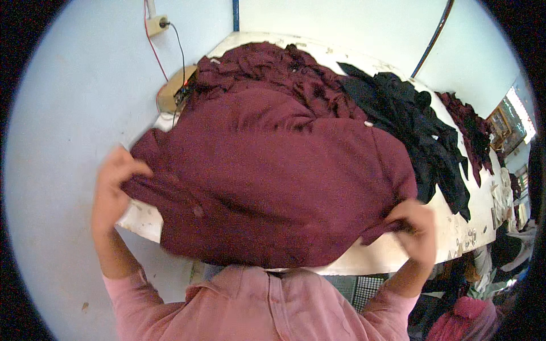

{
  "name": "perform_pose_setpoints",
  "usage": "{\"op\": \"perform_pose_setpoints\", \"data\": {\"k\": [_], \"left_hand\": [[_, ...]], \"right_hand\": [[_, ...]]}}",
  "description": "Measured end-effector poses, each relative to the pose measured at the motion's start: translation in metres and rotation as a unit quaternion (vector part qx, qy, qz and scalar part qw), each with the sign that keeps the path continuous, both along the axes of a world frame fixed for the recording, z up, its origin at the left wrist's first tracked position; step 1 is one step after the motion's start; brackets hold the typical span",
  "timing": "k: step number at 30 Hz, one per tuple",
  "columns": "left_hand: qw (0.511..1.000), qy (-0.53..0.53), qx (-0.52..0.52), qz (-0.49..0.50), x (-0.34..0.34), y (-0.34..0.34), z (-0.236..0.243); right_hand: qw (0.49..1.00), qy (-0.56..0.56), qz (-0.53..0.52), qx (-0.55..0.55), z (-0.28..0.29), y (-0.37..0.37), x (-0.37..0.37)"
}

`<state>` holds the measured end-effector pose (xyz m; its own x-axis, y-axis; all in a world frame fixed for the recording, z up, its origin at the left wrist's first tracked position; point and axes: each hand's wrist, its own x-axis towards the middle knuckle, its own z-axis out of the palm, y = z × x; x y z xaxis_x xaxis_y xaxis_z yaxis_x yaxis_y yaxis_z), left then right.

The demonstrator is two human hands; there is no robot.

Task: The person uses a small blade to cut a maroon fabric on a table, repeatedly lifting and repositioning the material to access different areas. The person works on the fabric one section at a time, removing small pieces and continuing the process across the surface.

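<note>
A large maroon garment (273, 176) is stretched out in front of me, its near edge hanging down by the table's front. My left hand (118, 179) grips a bunched fold at its left side, fingers curled round the cloth. On the opposite side, my right hand (413, 227) pinches the garment near its lower right corner. Both hands look slightly blurred. A small white spot (368, 123) shows at the upper right of the cloth. Whether the garment touches the table underneath cannot be seen.
Behind lies a heap of crumpled maroon clothing (256, 65) on the white table (364, 261). Black garments (398, 108) are spread to its right, with another maroon piece (469, 133) beyond. A brown object (170, 94) with cords stands by the left wall, below a socket (156, 25).
</note>
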<state>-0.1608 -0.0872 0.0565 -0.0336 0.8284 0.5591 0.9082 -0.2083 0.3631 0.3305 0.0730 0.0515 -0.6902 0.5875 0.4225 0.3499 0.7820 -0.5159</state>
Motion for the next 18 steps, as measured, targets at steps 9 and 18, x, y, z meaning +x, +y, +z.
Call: {"op": "perform_pose_setpoints", "data": {"k": [9, 18], "left_hand": [[0.984, -0.146, -0.096, -0.032, 0.061, 0.009, -0.034], [0.960, 0.126, -0.249, -0.016, 0.112, 0.074, -0.129]], "right_hand": [[0.991, 0.132, -0.033, 0.009, -0.035, -0.017, -0.054], [0.944, -0.261, -0.203, 0.010, -0.108, 0.006, -0.099]]}}
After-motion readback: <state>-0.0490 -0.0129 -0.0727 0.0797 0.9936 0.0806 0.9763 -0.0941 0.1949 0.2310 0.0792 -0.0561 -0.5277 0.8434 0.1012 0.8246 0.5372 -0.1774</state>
